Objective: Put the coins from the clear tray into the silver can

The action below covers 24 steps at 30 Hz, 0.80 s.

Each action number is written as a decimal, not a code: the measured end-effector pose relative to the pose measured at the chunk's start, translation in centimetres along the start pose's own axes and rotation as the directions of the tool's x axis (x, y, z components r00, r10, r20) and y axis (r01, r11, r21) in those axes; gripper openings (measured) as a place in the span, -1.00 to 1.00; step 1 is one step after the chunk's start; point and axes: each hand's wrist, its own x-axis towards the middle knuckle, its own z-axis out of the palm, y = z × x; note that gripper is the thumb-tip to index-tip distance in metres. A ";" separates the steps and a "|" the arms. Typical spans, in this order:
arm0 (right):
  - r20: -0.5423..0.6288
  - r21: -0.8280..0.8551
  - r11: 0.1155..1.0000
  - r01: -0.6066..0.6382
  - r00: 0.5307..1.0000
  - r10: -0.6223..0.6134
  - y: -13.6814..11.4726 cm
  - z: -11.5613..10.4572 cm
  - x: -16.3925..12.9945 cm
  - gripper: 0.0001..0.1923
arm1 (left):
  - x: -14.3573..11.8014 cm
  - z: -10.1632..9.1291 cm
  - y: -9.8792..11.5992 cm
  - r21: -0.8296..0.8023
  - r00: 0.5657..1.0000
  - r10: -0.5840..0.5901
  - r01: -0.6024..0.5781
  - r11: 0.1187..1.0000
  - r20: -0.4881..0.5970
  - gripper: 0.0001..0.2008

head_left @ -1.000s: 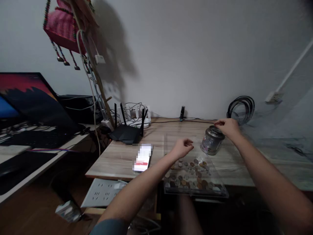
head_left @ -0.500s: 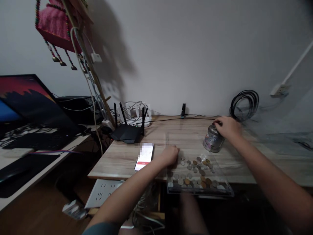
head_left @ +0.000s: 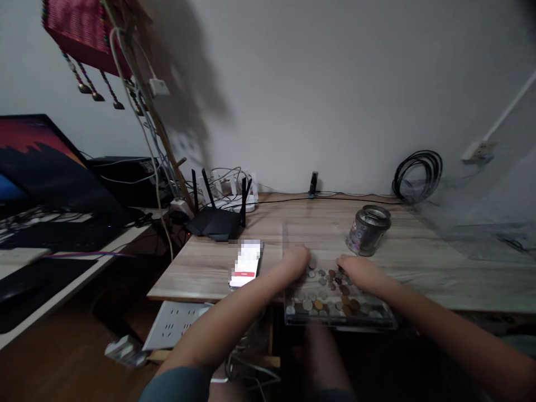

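Coins (head_left: 330, 290), silver and copper-coloured, lie scattered in a clear shallow tray (head_left: 389, 322) at the near edge of the wooden desk (head_left: 209, 268), and both our hands are down among them. Our left hand (head_left: 296, 262) rests at the tray's far left corner with its fingers curled under, touching the coins there; we cannot tell whether it pinches one. Our right hand (head_left: 360, 271) lies palm down over the coins toward the tray's right side, fingers bent onto them, and again we cannot tell whether anything is gripped. Just beyond the tray, to the right, stands a glass jar (head_left: 367, 230) with its mouth open and a printed label around its body; the print is too blurred for us to read. Left of the tray lies a phone (head_left: 245, 263), screen lit white with a red band near its lower end, the writing on it unreadable. Farther back sits a black router (head_left: 215, 220) with upright antennas, with a white power strip (head_left: 230, 195) and tangled cables behind it. A coil of black cable (head_left: 419, 173) leans at the wall on the right. On the neighbouring desk to the left stands an open laptop (head_left: 46, 167), its screen showing red and blue.
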 end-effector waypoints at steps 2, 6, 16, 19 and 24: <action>-0.019 0.093 0.996 0.009 1.000 -0.008 0.7 0.4 0.4 -0.82 | 0.0 -0.2 -0.2 -0.007 1.000 -0.009 0.009 1.000 0.002 -0.77; -0.004 0.278 0.961 -0.012 1.000 0.013 1.3 0.3 1.0 -0.89 | -0.6 -0.2 -0.5 -0.023 0.999 -0.022 0.022 0.999 -0.023 -0.78; -0.417 0.548 0.730 -0.408 0.623 0.662 11.5 -8.6 1.3 -0.82 | -1.9 1.2 -0.4 -0.060 0.988 -0.087 0.080 0.995 -0.131 -0.72; -0.278 0.470 0.737 -0.485 0.711 0.645 13.5 -7.9 2.6 -0.82 | -2.0 1.2 -0.4 -0.085 0.985 -0.096 0.085 0.993 -0.142 -0.72; -0.406 0.312 0.798 -0.515 0.687 0.603 10.8 -7.7 2.1 -0.73 | -2.3 1.1 -0.5 -0.059 0.988 -0.056 0.048 0.997 -0.145 -0.73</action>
